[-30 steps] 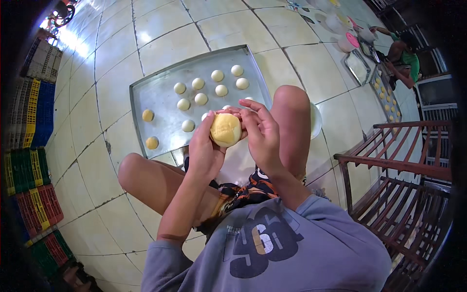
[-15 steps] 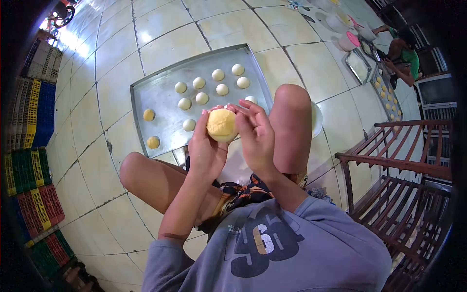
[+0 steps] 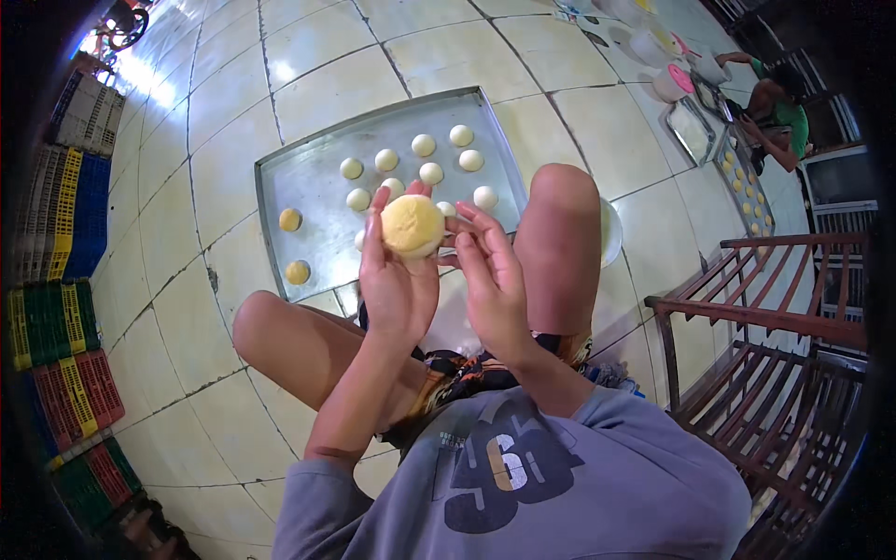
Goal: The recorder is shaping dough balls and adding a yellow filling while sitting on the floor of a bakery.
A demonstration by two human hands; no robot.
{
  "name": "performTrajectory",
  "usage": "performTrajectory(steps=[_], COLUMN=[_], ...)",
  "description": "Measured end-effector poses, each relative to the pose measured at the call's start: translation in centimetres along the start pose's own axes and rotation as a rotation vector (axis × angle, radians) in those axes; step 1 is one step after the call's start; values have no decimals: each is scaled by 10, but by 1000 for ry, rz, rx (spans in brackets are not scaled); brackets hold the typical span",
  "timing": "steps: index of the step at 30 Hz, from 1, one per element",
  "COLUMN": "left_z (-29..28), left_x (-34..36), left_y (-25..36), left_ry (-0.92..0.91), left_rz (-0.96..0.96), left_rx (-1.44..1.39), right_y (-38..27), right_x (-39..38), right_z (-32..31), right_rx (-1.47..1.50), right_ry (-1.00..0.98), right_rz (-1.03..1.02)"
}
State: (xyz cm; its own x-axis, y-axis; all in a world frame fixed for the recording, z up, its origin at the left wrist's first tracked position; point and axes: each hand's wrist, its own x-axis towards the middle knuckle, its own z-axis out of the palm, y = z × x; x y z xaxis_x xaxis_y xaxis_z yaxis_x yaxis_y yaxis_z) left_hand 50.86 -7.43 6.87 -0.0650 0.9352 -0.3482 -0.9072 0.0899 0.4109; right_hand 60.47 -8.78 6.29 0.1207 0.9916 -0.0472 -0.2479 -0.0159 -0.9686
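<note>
A round dough ball with a yellow topping over its upper face and a pale rim lies in my left hand. That hand's thumb is along the ball's left side, and its fingers reach behind and past the far edge. Close against the right edge is my right hand, its fingers loosely bent and spread; whether they touch the dough is hard to tell. Beyond both hands a large metal tray sits on the floor. Several plain white dough balls rest on it, and two yellow-topped ones stand along its left side.
Stacked plastic crates line the left. A dark red slatted rack stands at the right. Behind my right knee is a pale round bowl. At the far right a person in green sits beside another tray of dough balls.
The topped dough ball has moved slightly left and away from me and now shows its upper face more fully. My left fingers have opened out behind it, and my right hand has lowered slightly.
</note>
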Motion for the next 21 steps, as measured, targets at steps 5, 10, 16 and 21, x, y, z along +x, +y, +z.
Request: performTrajectory(steps=[5,10,16,21], left_z=[-10,-14,-15,-12], left_x=[2,3,3,2], left_y=[0,0,-4,-6], left_ry=[-76,-71,-33,-51], left_rz=[-42,-111,-90,-88], left_rx=[191,375,407,396], right_y=[-14,-14,2,14], right_x=[12,22,25,35], right_z=[-10,-24,-18,-22], right_rx=[118,-172,-376,-121], right_ry=[-80,-178,-188,-96], right_rz=[47,-58,-70,147])
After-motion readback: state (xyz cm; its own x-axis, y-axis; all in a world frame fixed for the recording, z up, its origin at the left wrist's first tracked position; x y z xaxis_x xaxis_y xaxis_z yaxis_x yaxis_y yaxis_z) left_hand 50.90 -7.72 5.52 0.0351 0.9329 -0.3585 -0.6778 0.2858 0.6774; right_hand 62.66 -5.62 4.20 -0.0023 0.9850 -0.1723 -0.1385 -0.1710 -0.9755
